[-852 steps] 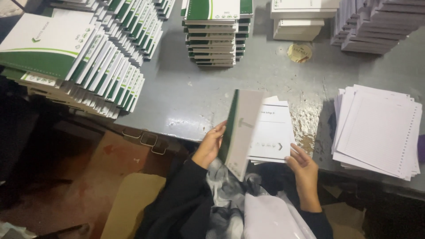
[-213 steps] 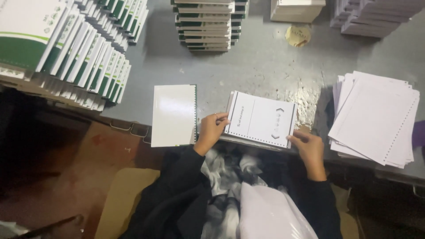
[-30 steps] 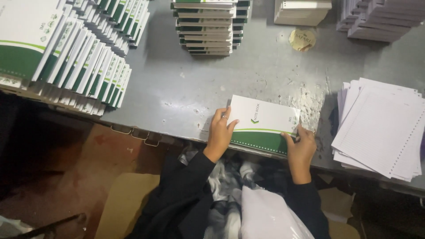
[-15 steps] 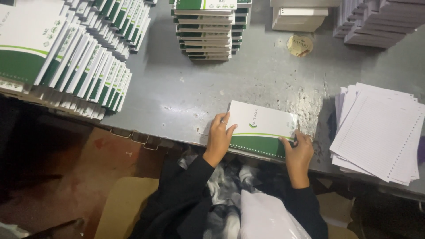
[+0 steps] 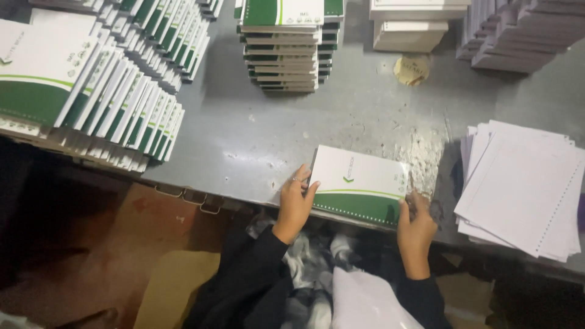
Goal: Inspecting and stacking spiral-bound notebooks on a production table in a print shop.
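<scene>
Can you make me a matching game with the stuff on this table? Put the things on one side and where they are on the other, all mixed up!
Things:
1. notebook with the white and green cover
2. loose stack of white punched sheets
3. fanned row of notebooks
4. yellowish round disc

Places:
A. far left of the table
B. between the left hand and right hand
C. near the top, right of the upright stack
D. right edge of the table

Pairs: 1-B, 2-D, 3-A, 4-C
</scene>
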